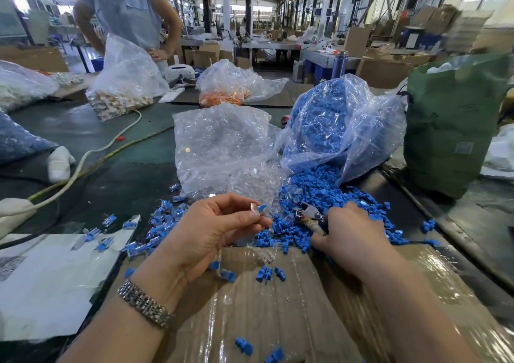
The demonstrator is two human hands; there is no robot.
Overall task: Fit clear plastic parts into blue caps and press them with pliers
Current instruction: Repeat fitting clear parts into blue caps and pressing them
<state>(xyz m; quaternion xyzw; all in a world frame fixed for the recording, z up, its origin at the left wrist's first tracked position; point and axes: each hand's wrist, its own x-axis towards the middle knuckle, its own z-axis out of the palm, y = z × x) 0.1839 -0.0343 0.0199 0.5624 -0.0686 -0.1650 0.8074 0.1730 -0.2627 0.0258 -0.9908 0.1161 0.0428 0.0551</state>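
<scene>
So the left hand (211, 223) is up off the surface (116, 145), pinching a clear plastic part (253, 208) between thumb and fingers (244, 218), with a blue cap (262, 208) right at its tip, touching or already partly on it, hard to say which. The right hand (350, 232) is down in the spilled pile of blue caps (319, 195), fingers curled around the handles of the pliers (308, 214), whose nose pokes out toward the left hand. Looks to me like the fitting step, just before the squeeze. Next move probably means bringing the pliers up to the pair and lining the jaws across cap and clear part so it presses straight, not skewed. Bags of clear parts (222, 145) and caps (333, 123) sit just behind, and finished-looking ones (108, 220) are scattered off to the left.
</scene>
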